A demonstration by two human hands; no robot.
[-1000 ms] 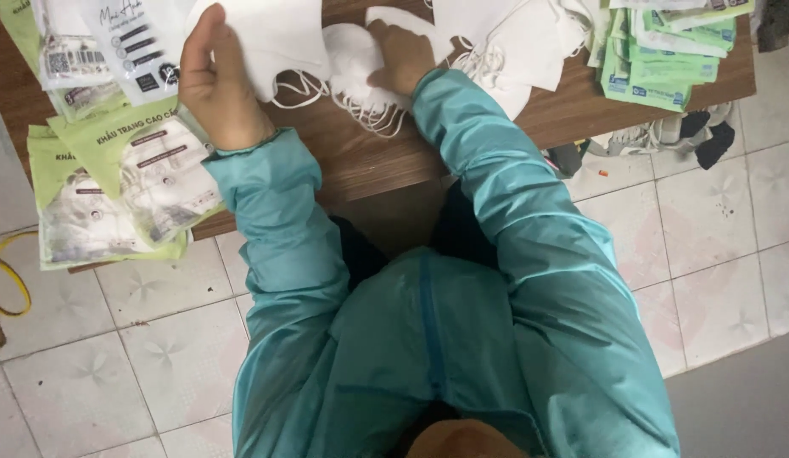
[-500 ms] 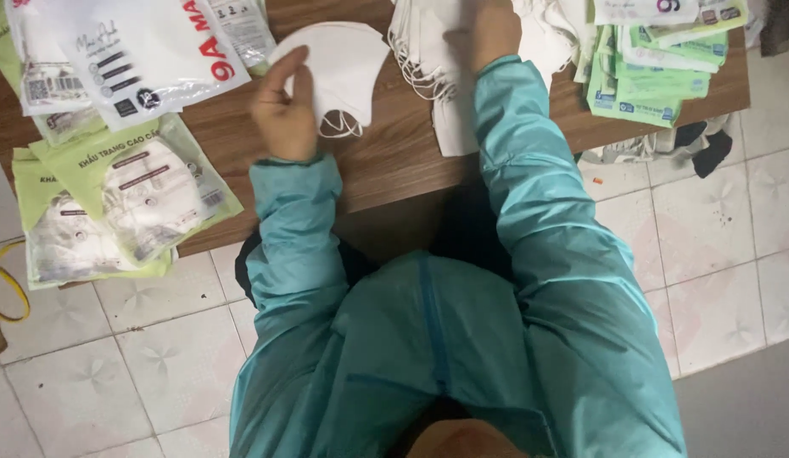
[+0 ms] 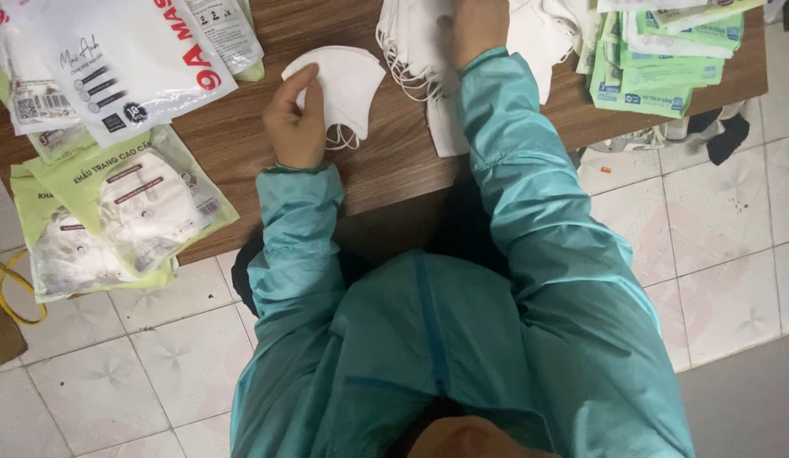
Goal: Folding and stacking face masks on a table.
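My left hand (image 3: 294,119) pinches a folded white face mask (image 3: 344,80) that lies on the brown wooden table (image 3: 394,174), its ear loops trailing beside my thumb. At the far edge of the view my right hand (image 3: 478,25) rests on a pile of loose white masks (image 3: 416,47). Its fingers are blurred and partly cut off, so its grip is unclear. Both arms wear teal jacket sleeves.
Green packets of packed masks (image 3: 127,208) overhang the table's left corner, under a large white plastic bag (image 3: 114,64). A stack of green packets (image 3: 666,64) sits at the right end. On the tiled floor lie a yellow cord (image 3: 13,288) and dark cloth (image 3: 721,131).
My left hand has drawn a single mask away from the pile toward the left. My right hand has stayed at the pile. The view has shifted slightly across the table.
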